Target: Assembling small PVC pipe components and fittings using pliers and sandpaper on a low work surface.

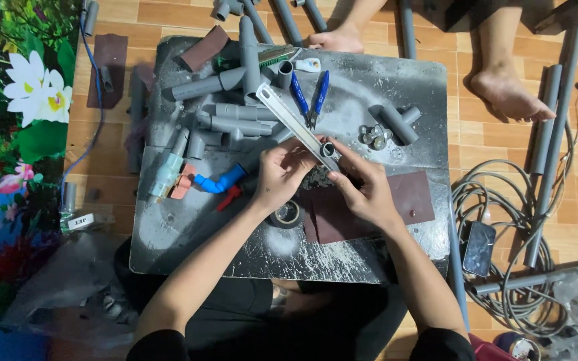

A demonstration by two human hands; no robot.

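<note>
The left hand and the right hand are meeting over the middle of a low grey desk. Both hands are closing on a long flat metal tool, which looks like a caliper, though its exact kind cannot be told. The left hand is pinching the tool's near end from the side, with fingers curled. The right hand is gripping the same end from the other side, with its thumb and fingers pressed together around it. A short grey pipe ring is sitting at the tool just above the fingertips of both hands. The tool is running diagonally away from the hands toward the far left.

A roll of black tape is lying on the desk directly below the left hand. A sheet of dark red sandpaper is lying under and to the right of the right hand. A blue elbow fitting is resting just left of the left hand. A heap of grey pipe pieces is lying beyond the left hand. Blue-handled pliers are lying beyond both hands, beside the tool. A phone and coiled grey cable are lying on the floor, well to the right of the right hand. Another person's bare feet are resting on the floor beyond the desk.
</note>
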